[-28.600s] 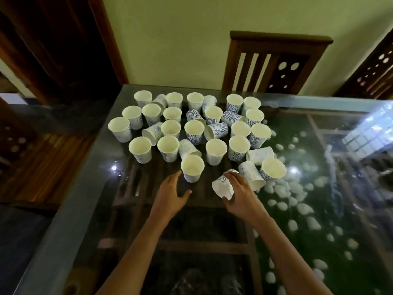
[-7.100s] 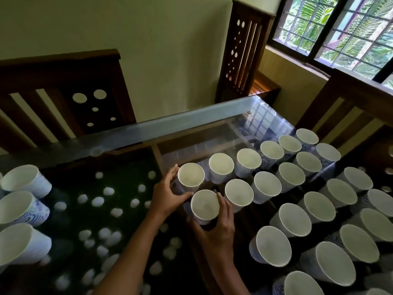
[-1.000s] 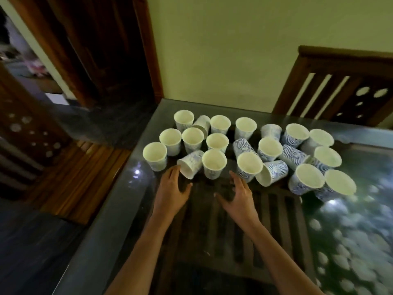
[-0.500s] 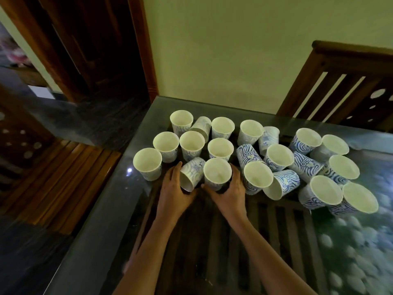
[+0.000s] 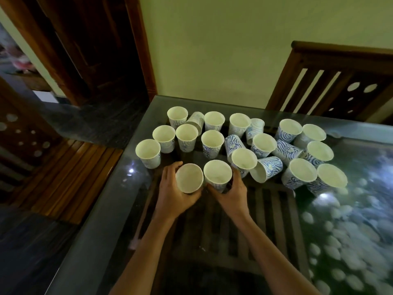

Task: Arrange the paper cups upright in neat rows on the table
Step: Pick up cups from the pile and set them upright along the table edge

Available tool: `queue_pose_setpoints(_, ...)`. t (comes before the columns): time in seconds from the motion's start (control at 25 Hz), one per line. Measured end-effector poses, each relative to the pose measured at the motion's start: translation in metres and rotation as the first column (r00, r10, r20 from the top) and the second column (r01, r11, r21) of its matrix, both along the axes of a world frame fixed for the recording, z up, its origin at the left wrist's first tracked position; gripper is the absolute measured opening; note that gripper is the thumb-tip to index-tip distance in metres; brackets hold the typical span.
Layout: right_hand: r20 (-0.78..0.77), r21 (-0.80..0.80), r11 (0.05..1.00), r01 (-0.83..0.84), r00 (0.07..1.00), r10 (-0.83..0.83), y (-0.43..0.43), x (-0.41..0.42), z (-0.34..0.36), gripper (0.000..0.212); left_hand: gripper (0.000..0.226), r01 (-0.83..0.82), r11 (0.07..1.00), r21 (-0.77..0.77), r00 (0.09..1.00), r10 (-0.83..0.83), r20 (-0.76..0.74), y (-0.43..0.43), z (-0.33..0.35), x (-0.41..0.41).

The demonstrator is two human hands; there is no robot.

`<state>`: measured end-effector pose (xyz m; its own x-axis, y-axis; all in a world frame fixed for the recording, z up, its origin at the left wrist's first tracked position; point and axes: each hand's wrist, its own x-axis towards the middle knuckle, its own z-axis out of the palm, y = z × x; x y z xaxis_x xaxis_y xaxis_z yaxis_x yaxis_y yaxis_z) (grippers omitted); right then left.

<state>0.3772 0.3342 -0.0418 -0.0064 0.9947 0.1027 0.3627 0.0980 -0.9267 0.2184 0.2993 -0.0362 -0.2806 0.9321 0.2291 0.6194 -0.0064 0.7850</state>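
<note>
A glass-topped table stood against a pale green wall, with a dark wooden chair at its far right and a wooden door frame at the far left. On the far part of the glass sat a loose cluster of paper cups, white inside and printed with blue waves outside. Most stood mouth up, packed close but in no straight rows. A tipped cup lay on its side right of the middle, its mouth toward the near left. A lying cup was wedged between two upright ones at the far left. At the near edge of the cluster the left hand had fingers and thumb curled round a leaning cup, its mouth tilted toward the near side. Just beside it, rims almost touching, the right hand gripped a second cup from the near right, fingers wrapped round its wall. Whether either held cup rested on the glass could not be told.
</note>
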Motion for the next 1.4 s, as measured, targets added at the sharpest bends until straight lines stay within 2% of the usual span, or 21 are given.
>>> queue_pose_setpoints(0.12,-0.022,0.003,0.999,-0.038,0.999,0.038,-0.022,0.024,0.012,0.074,0.083,0.002,1.0,0.029,1.0,-0.003,0.031,-0.018,0.008,0.016)
queue_pose_setpoints(0.2,-0.014,0.026,1.0,-0.006,1.0,0.006,-0.042,0.049,0.02,0.069,0.077,0.024,0.999,0.031,0.998,-0.026,0.059,-0.032,0.017,0.036)
queue_pose_setpoints(0.48,0.029,0.057,0.981,0.187,0.982,-0.189,-0.117,0.175,0.032,0.067,0.076,0.22,0.973,0.073,0.969,-0.226,0.096,-0.065,0.024,0.143)
queue_pose_setpoints(0.64,0.046,0.036,0.943,0.33,0.942,-0.331,-0.167,0.276,0.032,0.071,0.077,0.393,0.918,0.059,0.916,-0.396,0.058,-0.082,0.028,0.243)
queue_pose_setpoints(0.76,0.039,0.03,0.912,0.408,0.912,-0.409,-0.201,0.339,0.034,0.068,0.079,0.488,0.872,0.045,0.867,-0.49,0.094,-0.095,0.031,0.316)
queue_pose_setpoints(0.92,0.008,0.039,0.841,0.54,0.841,-0.541,-0.248,0.422,0.031,0.065,0.072,0.615,0.788,0.032,0.781,-0.614,0.116,-0.116,0.029,0.42)
queue_pose_setpoints(1.08,-0.003,0.028,0.754,0.656,0.755,-0.656,-0.299,0.493,0.024,0.067,0.077,0.734,0.679,-0.003,0.669,-0.722,0.175,-0.146,0.02,0.511)
queue_pose_setpoints(1.4,-0.002,0.007,0.496,0.868,0.496,-0.868,-0.388,0.569,0.007,0.072,0.077,0.886,0.456,-0.085,0.464,-0.873,0.15,-0.206,0.009,0.629)
